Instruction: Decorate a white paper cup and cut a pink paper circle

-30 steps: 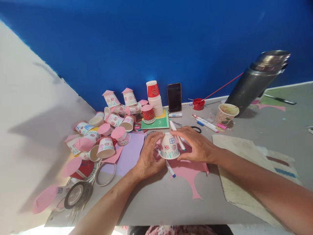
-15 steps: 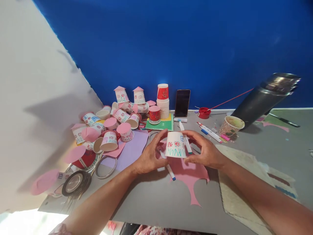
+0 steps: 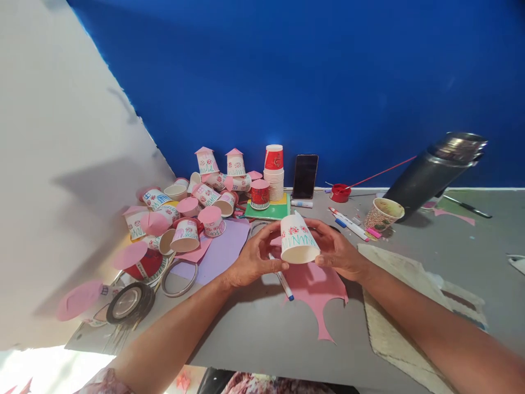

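Observation:
Between my two hands is a white paper cup (image 3: 296, 236) with red flowers and green grass strokes drawn on it. It is upside down and tilted, its open rim turned down and towards me. My left hand (image 3: 255, 256) grips its left side, and my right hand (image 3: 337, 253) has its thumb at the rim on the right; the fingers behind the cup are hidden. A white tip shows just above the cup, its marker mostly hidden. Underneath lie a blue-tipped marker (image 3: 284, 282) and a cut pink paper sheet (image 3: 314, 290).
Decorated cups with pink paper tops (image 3: 184, 235) are piled at the left, near tape rolls (image 3: 130, 303) and purple paper (image 3: 227, 246). A cup stack (image 3: 274, 183) and a phone (image 3: 305, 176) stand at the back. Rightwards are markers (image 3: 350, 227), a patterned cup (image 3: 383, 214), a tilted flask (image 3: 435, 172) and a cloth (image 3: 389, 306).
The cup has tipped so that its opening now shows towards me. The marker seen by my right fingers has become mostly hidden behind the cup. The view has shifted slightly.

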Tool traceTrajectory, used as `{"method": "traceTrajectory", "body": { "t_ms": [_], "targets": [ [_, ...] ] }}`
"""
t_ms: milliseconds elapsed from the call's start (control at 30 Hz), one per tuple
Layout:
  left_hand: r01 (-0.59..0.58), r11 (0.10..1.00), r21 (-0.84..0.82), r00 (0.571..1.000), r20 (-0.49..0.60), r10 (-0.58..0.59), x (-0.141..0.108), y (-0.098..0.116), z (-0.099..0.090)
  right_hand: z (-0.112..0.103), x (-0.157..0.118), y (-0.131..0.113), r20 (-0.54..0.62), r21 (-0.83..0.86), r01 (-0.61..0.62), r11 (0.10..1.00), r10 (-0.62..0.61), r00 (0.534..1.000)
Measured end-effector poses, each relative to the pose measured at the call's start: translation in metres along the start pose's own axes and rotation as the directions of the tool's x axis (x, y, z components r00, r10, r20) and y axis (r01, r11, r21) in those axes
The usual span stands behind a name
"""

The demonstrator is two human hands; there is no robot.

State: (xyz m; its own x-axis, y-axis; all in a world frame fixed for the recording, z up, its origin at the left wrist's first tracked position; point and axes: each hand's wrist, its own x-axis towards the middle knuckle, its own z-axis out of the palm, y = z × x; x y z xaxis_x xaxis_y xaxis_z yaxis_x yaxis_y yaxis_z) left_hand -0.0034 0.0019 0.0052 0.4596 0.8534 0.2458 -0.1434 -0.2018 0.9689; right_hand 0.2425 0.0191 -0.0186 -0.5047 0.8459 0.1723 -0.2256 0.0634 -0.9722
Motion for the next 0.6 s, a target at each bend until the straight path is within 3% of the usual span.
{"method": "traceTrajectory", "body": {
  "t_ms": [67,133,233,300,400,600],
  "targets": [
    [-0.005,0.997,0.074,1.0,-0.024,0.007,-0.002,0.001,0.001,-0.002,0.0,-0.001,-0.015,-0.084,0.019,0.996,-0.021,1.0],
    [-0.033,0.966,0.258,0.996,-0.066,0.052,-0.004,0.001,-0.001,-0.006,0.001,-0.005,-0.038,-0.196,0.051,0.979,-0.059,0.998],
    [-0.115,0.787,0.606,0.978,-0.07,0.196,-0.006,-0.002,-0.004,-0.014,0.002,-0.011,-0.043,-0.279,0.084,0.957,-0.1,0.994],
    [-0.173,0.651,0.739,0.962,-0.017,0.274,-0.006,-0.004,-0.006,-0.018,0.002,-0.014,-0.044,-0.272,0.087,0.958,-0.103,0.994],
    [-0.183,0.569,0.802,0.955,0.008,0.296,-0.006,-0.009,-0.009,-0.02,0.001,-0.018,-0.109,-0.272,0.086,0.959,-0.119,0.987],
    [-0.166,0.575,0.801,0.966,0.014,0.259,-0.006,-0.011,-0.013,-0.015,0.0,-0.02,-0.147,-0.268,0.103,0.958,-0.146,0.978]
  ]
}}
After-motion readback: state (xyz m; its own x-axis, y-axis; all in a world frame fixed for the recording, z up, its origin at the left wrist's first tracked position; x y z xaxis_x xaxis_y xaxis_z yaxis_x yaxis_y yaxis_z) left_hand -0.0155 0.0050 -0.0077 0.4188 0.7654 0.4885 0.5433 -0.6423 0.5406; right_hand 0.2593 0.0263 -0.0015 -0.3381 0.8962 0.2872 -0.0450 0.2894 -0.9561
